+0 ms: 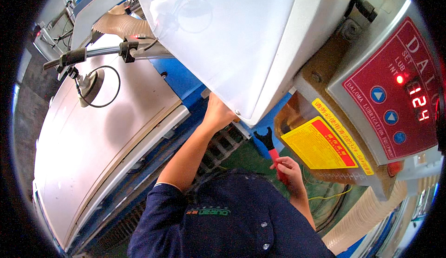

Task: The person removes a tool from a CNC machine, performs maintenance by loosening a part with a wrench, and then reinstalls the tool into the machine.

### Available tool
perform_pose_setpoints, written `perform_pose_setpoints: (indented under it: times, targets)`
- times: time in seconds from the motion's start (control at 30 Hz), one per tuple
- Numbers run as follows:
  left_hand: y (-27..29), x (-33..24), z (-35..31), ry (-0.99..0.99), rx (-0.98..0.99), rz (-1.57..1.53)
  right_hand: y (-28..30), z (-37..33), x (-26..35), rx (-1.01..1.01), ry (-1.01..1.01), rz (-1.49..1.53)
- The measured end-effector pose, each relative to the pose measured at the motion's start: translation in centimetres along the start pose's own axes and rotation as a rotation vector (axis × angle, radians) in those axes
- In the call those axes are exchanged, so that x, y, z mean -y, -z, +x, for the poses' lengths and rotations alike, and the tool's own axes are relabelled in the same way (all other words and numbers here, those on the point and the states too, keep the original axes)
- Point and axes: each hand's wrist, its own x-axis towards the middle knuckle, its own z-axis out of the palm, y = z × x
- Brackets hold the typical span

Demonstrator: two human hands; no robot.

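My right hand (291, 173) is closed round the red handle of a spanner (273, 154). Its black forked head points up and away, apart from the white machine cover above it. My left hand (218, 113) reaches up under the lower edge of that white machine cover (232, 49). The cover hides its fingers, so what they touch or hold does not show.
A grey lubrication unit (334, 74) with a red panel and lit display stands close on the right. At left lies a pale sheet (111, 132) on the machine bed, under a suction cup (91, 87). A ribbed hose (367, 211) runs at lower right.
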Motion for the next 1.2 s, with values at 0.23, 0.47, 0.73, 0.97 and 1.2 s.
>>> perform_pose_setpoints:
  times: [0.23, 0.47, 0.73, 0.97, 1.2]
  targets:
    - [1.1, 0.0, -0.2, 0.131, 0.003, -0.23, 0.9, 1.0, -0.9, 0.034, -0.005, -0.029]
    - [2.5, 0.2, -0.6, 0.16, 0.131, -0.302, 0.0, 0.6, -0.7, 0.005, -0.049, 0.013]
    - [1.9, 0.4, -0.6, 0.067, 0.049, -0.21, 0.8, 1.6, -1.4, 0.005, -0.045, -0.014]
    - [2.4, -2.1, 0.1, 0.102, -0.004, -0.276, 0.9, 2.2, -1.9, 0.04, -0.054, -0.012]
    - [3.6, -3.3, 0.5, 0.042, 0.116, -0.109, 0.7, 2.5, -1.3, 0.041, -0.054, -0.038]
